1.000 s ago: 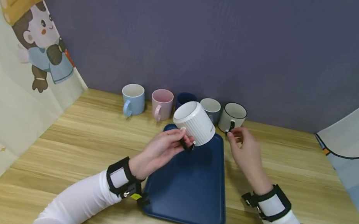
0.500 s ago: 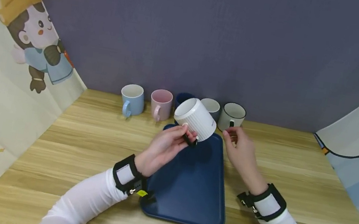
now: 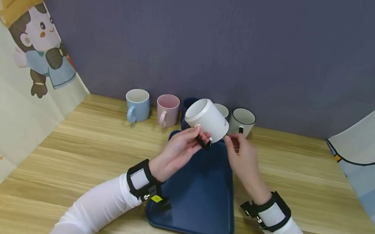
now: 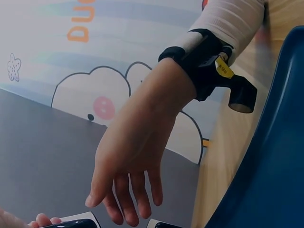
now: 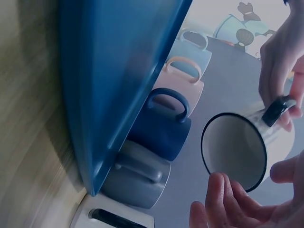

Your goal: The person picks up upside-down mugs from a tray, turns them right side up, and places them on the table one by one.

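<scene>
My left hand (image 3: pixel 178 148) holds a white ribbed mug (image 3: pixel 209 121) by its black handle, above the far end of the blue tray (image 3: pixel 196 200). The mug is tipped, base toward the upper left. Its black-rimmed mouth (image 5: pixel 232 152) faces my right hand in the right wrist view. Fingers of my right hand (image 3: pixel 247 161) are loosely extended right at that rim, thumb (image 5: pixel 286 170) apart from them. The left wrist view shows those fingers (image 4: pixel 137 194) nearly straight. Only fingertips of my left hand (image 4: pixel 42 221) appear there, bottom left.
Along the wall stand a light blue mug (image 3: pixel 137 106), a pink mug (image 3: pixel 167 110), a dark blue mug (image 3: pixel 185 120), a grey mug (image 3: pixel 223 110) partly hidden by the held one, and a white mug with a black rim (image 3: pixel 243 119). The wooden table (image 3: pixel 84 166) surrounds the tray.
My right hand has moved left, from in front of the black-rimmed mug in the row to the held mug's mouth. My left hand has carried its mug slightly up and right.
</scene>
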The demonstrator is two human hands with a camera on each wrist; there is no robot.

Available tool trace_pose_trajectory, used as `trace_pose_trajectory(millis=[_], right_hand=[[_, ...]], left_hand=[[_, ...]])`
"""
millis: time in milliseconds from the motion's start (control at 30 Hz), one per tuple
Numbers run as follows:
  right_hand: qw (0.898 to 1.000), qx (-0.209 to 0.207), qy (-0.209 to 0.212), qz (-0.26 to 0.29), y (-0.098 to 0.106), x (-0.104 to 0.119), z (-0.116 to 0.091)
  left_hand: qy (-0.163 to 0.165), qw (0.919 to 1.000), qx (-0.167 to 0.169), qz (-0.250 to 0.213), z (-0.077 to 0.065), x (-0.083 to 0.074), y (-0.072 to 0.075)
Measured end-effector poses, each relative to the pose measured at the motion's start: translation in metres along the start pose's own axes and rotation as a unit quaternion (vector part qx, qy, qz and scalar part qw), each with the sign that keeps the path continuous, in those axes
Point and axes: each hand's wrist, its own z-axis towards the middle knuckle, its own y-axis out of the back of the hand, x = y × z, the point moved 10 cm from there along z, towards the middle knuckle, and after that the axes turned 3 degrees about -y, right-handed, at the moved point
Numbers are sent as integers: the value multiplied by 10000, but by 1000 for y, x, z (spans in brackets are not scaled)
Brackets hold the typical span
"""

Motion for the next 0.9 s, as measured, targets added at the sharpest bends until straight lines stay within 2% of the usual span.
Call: trace_pose_trajectory(millis=[267,500,700,900], right_hand=[[9999,82,44,-57,-9,5,0],[9993,339,-100,-78,-20,7,1],[9988,478,-61,-67,-29,6,1],[9951,704,-428,538,-38,-2,3]], left_hand=[[-39,9999,-135,-70,7,1,0],[-122,9998,-159,-78,15,4,0],[-96,9996,-225,-151,19,9,-2],[-193,9995,-153,-214,25,11,-7]])
